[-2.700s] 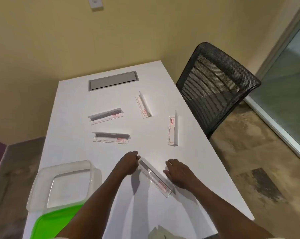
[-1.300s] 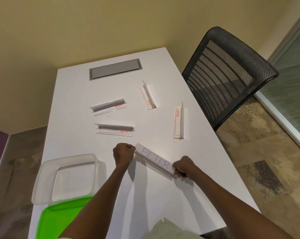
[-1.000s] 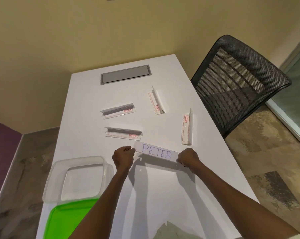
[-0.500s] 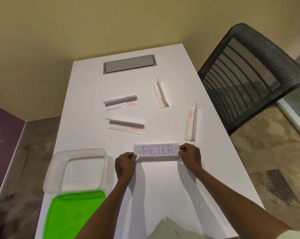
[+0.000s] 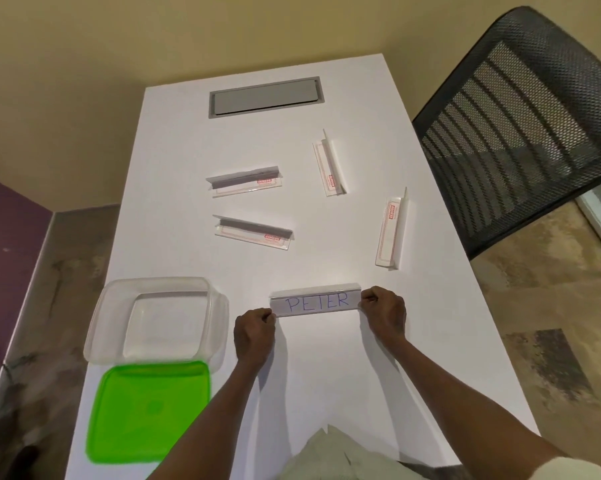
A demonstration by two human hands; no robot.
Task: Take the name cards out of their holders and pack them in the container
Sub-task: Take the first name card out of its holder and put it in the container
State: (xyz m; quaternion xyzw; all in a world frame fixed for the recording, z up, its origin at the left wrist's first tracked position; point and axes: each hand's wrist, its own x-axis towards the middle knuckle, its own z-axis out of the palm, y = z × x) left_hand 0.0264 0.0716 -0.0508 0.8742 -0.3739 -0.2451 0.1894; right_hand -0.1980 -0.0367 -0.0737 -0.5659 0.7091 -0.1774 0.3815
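A clear name card holder (image 5: 316, 301) with a card reading PETER faces me near the table's front. My left hand (image 5: 254, 332) pinches its left end and my right hand (image 5: 384, 311) pinches its right end, both with curled fingers. Several more holders lie flat further back: one (image 5: 245, 180) and one (image 5: 254, 233) at the middle, one (image 5: 328, 168) and one (image 5: 391, 230) to the right. An open clear plastic container (image 5: 157, 320) stands left of my left hand, with nothing inside.
The green lid (image 5: 148, 408) lies in front of the container at the table's left front corner. A grey cable hatch (image 5: 264, 97) is set in the white table (image 5: 174, 209) at the back. A black mesh chair (image 5: 520, 109) stands to the right.
Both hands took hold of the nearest holder by its ends, turned it from diagonal to level, and stood it with the PETER card facing me.
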